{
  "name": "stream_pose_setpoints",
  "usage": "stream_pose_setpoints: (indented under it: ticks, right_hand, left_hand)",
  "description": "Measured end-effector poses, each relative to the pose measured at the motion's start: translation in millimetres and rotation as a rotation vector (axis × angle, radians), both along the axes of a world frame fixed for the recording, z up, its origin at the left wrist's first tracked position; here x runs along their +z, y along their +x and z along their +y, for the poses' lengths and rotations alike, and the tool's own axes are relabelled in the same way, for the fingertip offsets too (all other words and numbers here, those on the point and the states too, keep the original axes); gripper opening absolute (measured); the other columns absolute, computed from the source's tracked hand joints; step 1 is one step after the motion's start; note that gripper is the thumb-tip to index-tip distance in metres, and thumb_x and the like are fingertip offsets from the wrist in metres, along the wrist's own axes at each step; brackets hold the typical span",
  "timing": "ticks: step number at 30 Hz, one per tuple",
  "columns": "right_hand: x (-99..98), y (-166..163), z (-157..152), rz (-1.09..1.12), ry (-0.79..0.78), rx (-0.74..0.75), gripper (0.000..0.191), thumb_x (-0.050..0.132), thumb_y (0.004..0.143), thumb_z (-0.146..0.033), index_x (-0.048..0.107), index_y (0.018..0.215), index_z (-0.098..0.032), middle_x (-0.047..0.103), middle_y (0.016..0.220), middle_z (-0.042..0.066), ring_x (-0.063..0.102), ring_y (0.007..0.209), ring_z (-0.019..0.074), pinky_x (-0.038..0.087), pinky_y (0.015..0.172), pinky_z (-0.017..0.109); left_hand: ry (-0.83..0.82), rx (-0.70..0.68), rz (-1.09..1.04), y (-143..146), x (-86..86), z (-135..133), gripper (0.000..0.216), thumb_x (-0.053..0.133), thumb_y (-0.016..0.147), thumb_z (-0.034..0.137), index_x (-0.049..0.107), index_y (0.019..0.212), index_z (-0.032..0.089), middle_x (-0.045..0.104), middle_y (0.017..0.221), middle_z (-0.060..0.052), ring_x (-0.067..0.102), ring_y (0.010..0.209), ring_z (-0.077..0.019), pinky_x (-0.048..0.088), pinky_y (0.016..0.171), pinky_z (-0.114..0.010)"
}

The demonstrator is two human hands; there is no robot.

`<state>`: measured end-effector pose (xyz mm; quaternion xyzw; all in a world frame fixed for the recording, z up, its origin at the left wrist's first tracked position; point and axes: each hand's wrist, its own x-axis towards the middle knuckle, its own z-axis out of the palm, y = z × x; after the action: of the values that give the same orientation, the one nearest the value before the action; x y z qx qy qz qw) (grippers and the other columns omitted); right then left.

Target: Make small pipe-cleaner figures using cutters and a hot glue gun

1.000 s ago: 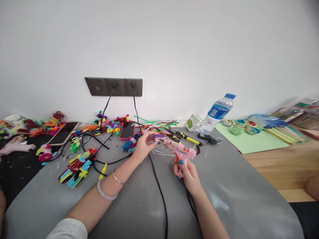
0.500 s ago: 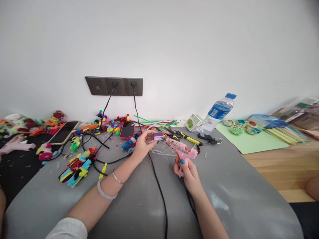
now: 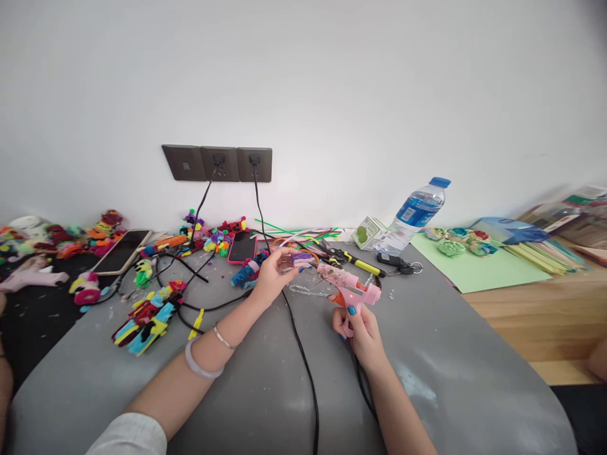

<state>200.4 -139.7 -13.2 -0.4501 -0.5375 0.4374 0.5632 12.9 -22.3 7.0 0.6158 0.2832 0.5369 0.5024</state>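
Closed round its handle, my right hand (image 3: 358, 332) holds a pink glue gun (image 3: 348, 287) with an orange trigger and a small lit lamp. The gun's nozzle points left, at a small purple and white fuzzy piece (image 3: 303, 260), perhaps of pipe cleaner. My left hand (image 3: 275, 275) pinches that piece between thumb and fingers, which partly cover it. Nozzle and piece are close together; I cannot tell whether they touch. Beneath the glue gun lies a glittery silver strand (image 3: 308, 291) on the grey table (image 3: 256, 392).
Yellow-handled pliers (image 3: 363, 263), a car key (image 3: 398, 262), a tilted water bottle (image 3: 412, 218) and a small box (image 3: 367, 234) stand or lie behind my right hand. Colourful fuzzy figures (image 3: 147, 316), phones (image 3: 123, 251) and black cables (image 3: 298, 354) are at left. Green paper (image 3: 484, 272) is at right.
My right hand and the glue gun have shifted slightly to the right. The left hand stays in place with the purple and white piece.
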Motion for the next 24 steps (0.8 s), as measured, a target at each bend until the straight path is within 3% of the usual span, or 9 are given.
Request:
stream_pose_setpoints:
  ticks: [6,10,24]
  right_hand:
    - [-0.7,0.6,-0.8,-0.008,0.020,0.020,0.048,0.041,0.095,-0.061,0.059,0.099,-0.015,0.043,0.046,-0.006,0.028,0.043,0.0099,0.021,0.047,0.026]
    - [1.8,0.2,-1.6,-0.032,0.023,0.037,0.048,0.043,0.095,-0.061,0.059,0.096,-0.015,0.044,0.046,-0.006,0.029,0.042,0.0095,0.021,0.046,0.026]
    - [5.7,-2.9,-0.1,-0.071,0.053,0.031,0.045,0.043,0.097,-0.058,0.057,0.091,-0.016,0.043,0.046,-0.006,0.031,0.042,0.0093,0.023,0.046,0.025]
  left_hand:
    - [0.125,-0.011,0.071,0.7,-4.1,0.5,0.030,0.067,0.079,0.014,0.063,0.108,0.017,0.068,0.111,-0.009,0.067,0.104,-0.0201,0.056,0.092,-0.033]
    - [0.197,-0.031,0.112,0.7,-3.7,0.0,0.031,0.063,0.081,0.011,0.064,0.111,0.017,0.066,0.116,-0.010,0.067,0.105,-0.0198,0.056,0.092,-0.033]
    - [0.247,-0.008,0.128,0.7,-4.0,0.2,0.033,0.059,0.082,0.006,0.063,0.112,0.018,0.066,0.117,-0.011,0.065,0.110,-0.0203,0.056,0.094,-0.033]
